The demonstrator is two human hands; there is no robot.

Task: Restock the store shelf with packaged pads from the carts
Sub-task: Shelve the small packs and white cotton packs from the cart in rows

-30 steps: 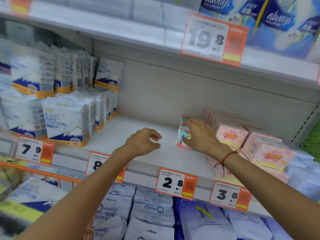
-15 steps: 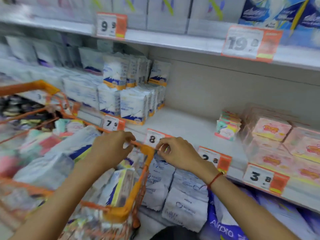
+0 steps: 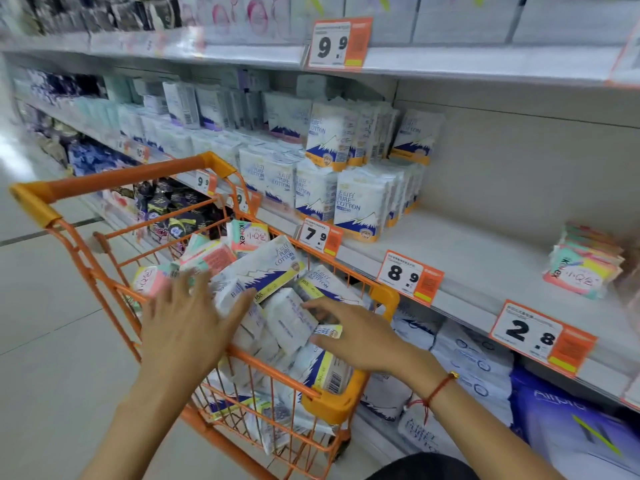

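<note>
An orange wire cart (image 3: 346, 403) stands beside the shelf (image 3: 478, 271), heaped with white Pure Cotton pad packs (image 3: 266, 265) and small pink Kotex packs (image 3: 247, 237). My left hand (image 3: 187, 327) hovers over the heap with fingers spread and holds nothing. My right hand (image 3: 356, 334) reaches into the cart, its fingers lying on white packs (image 3: 291, 317); no grip shows. A stack of pink Kotex packs (image 3: 581, 265) sits on the shelf at the right above the 2.8 tag (image 3: 540, 337).
Rows of Pure Cotton packs (image 3: 356, 202) fill the shelf's left part, above the 7.9 tag (image 3: 318, 235). A bare stretch of shelf lies above the 8.9 tag (image 3: 408, 277). Larger packs (image 3: 464, 368) fill the shelf below. Tiled floor (image 3: 52, 341) lies to the left.
My view has swung left from the shelf to the cart. Both hands left the shelf, passed the cart's rim, and now reach into the heap of packs.
</note>
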